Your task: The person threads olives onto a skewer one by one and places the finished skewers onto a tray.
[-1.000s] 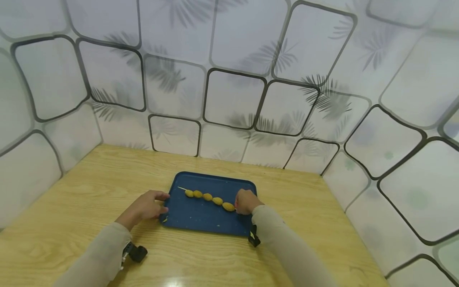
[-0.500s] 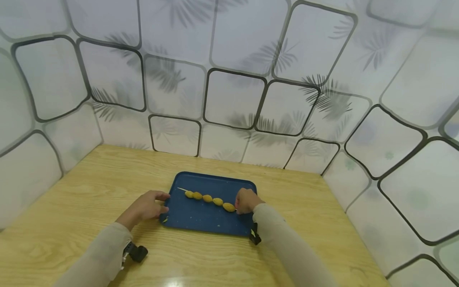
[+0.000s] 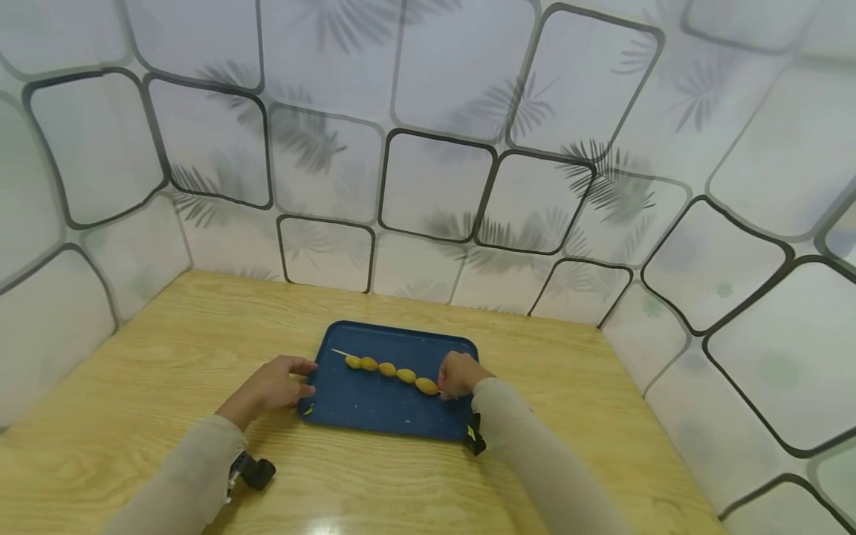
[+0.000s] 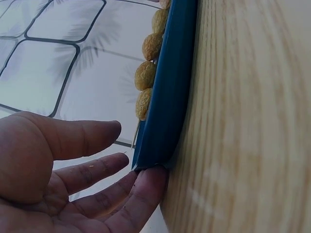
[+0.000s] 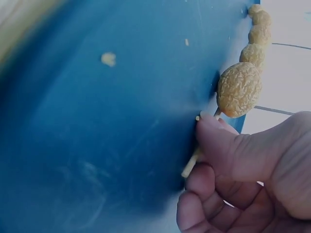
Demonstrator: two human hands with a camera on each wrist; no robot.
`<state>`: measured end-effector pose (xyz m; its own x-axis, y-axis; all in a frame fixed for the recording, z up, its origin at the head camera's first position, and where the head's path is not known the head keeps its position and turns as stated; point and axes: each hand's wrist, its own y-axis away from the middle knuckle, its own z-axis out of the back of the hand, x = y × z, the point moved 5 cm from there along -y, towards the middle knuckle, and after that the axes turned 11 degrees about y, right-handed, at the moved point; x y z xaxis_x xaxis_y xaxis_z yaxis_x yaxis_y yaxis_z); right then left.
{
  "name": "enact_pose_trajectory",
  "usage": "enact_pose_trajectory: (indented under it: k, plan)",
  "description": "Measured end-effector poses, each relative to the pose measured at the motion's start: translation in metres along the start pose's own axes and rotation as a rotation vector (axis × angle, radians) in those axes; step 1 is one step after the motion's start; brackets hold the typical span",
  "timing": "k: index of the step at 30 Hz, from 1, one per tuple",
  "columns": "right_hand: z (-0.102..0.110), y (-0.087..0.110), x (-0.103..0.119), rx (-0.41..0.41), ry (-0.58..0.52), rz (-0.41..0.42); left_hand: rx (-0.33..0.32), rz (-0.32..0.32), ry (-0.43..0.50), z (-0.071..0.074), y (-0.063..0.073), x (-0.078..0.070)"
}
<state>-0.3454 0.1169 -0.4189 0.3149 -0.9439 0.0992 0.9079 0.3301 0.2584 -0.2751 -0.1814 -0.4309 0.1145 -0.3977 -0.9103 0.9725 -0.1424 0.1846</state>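
Note:
On a blue tray (image 3: 361, 409) lies a skewer (image 3: 387, 369) of several wrinkled, yellow-brown oval pieces, its bare thin tip pointing to the far left. My right hand (image 3: 459, 375) holds the skewer's other end over the right part of the tray. In the right wrist view, thumb and fingers pinch the stick (image 5: 190, 167) just below the last, largest oval piece (image 5: 239, 90). My left hand (image 3: 270, 380) is at the tray's left edge, fingers loosely extended. The left wrist view has fingertips touching the tray's end (image 4: 170, 87), while the thumb stands apart from it.
The tray rests on a light wooden table (image 3: 374, 475). Small crumbs (image 5: 108, 59) are scattered on the tray, with a yellowish scrap (image 3: 308, 409) at its near left corner. A patterned wall (image 3: 435, 186) borders the table behind and at both sides.

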Motion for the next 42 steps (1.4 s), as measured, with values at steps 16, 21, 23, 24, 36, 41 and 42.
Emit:
enact_pose_trajectory:
  k: [16,21,23,24,36,41,42]
  plan:
    - [-0.0056,-0.0028,-0.0027,0.055,-0.011,0.008,0.001,0.0,-0.001,-0.001,-0.0002,0.0007]
    - [-0.0021,-0.0016,-0.0039,0.05,0.025,0.055,-0.002,-0.001,-0.003,-0.0012,0.0001,-0.0002]
    - [-0.0008,-0.0003,-0.0043,0.048,0.039,0.067,-0.003,-0.001,-0.004,-0.0011,0.0006,-0.001]
    - [-0.0003,0.0001,-0.0045,0.043,0.046,0.069,-0.004,-0.001,-0.004,-0.001,0.0009,-0.0014]
    - [0.0014,0.0022,-0.0037,0.013,0.017,0.015,-0.009,0.0,-0.016,0.0005,0.0013,-0.0034]
    - [-0.0006,0.0022,-0.0032,-0.003,0.012,0.021,-0.012,0.003,-0.014,0.0003,0.0015,-0.0021]
    - [-0.0011,0.0025,-0.0032,-0.005,0.012,0.025,-0.012,0.002,-0.014,0.0,0.0016,-0.0019]
